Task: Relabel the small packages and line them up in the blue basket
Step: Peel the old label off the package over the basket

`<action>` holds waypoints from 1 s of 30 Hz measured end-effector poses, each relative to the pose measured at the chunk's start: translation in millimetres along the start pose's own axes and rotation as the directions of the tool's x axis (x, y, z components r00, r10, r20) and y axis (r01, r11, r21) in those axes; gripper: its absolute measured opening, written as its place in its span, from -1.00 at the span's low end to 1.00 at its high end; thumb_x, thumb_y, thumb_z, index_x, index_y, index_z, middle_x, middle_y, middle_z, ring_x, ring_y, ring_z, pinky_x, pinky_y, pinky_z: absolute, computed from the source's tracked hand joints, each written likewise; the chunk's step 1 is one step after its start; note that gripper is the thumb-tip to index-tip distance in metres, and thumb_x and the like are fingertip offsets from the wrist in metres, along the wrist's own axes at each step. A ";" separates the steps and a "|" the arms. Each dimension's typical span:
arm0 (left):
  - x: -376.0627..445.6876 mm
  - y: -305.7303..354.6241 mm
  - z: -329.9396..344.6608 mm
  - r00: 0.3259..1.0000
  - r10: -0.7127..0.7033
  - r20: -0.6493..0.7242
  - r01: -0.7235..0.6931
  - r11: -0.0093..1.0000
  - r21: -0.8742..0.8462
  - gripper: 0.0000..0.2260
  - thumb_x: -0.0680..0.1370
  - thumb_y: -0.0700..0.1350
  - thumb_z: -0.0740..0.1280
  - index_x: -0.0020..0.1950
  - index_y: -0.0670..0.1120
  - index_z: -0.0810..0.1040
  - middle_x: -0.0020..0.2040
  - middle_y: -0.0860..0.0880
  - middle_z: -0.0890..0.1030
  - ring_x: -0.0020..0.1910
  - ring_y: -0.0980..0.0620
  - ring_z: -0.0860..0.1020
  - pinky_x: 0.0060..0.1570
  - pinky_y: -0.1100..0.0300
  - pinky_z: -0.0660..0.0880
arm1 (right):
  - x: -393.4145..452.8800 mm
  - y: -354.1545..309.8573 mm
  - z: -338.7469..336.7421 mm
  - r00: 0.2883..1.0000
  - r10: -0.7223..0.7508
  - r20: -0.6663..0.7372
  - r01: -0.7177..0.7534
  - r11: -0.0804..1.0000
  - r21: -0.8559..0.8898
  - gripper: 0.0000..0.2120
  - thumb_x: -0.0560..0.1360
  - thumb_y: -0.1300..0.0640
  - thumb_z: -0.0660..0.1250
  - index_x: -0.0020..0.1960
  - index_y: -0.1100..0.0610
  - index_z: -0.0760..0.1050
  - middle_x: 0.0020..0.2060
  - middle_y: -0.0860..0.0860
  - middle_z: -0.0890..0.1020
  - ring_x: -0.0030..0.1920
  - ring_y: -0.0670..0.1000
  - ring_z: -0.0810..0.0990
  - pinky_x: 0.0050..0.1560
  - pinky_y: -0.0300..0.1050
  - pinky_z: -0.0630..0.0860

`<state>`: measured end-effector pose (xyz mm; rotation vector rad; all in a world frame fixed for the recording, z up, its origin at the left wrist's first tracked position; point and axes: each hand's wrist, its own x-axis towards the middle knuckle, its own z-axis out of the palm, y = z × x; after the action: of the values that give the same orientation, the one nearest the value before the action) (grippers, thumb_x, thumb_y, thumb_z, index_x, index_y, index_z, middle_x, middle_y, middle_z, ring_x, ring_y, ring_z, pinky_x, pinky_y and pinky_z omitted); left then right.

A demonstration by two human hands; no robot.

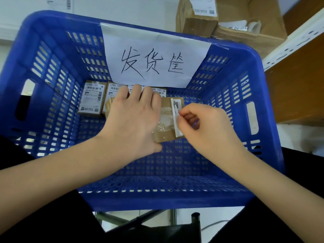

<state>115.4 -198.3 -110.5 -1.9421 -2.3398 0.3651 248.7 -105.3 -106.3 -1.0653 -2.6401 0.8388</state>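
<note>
A blue slatted basket (52,71) fills the view. Over its floor my left hand (131,118) grips a small brown package (164,127) from above, fingers curled over its far edge. Bare brown card with tape residue shows on its top. My right hand (206,125) pinches a white label (176,116) that stands up, partly peeled, along the package's right side. A row of small brown packages with white printed labels (92,98) lies flat against the basket's far wall; my left hand hides most of them.
A white paper sign (154,57) with handwritten characters is taped to the basket's far wall. Brown cardboard boxes (233,20) stand behind the basket at upper right. A wooden shelf with a white metal upright (294,39) is on the right.
</note>
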 end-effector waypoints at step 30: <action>2.3 -9.2 -5.5 0.999 -0.046 -0.012 0.043 0.985 -0.165 -0.17 0.05 0.36 0.34 0.06 -0.25 0.50 -0.18 -0.11 0.46 -0.21 -0.12 0.44 -0.15 0.04 0.37 | 13.9 6.3 -41.5 0.928 0.306 0.210 -0.368 0.835 0.408 -0.89 0.40 0.21 0.47 -0.23 0.23 0.58 -0.38 0.07 0.65 -0.37 -0.12 0.54 -0.26 -0.33 0.46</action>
<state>107.3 -196.8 -103.3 -1.9480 -2.4708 0.1575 257.0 -74.0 -76.1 -1.3953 -2.2059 1.5471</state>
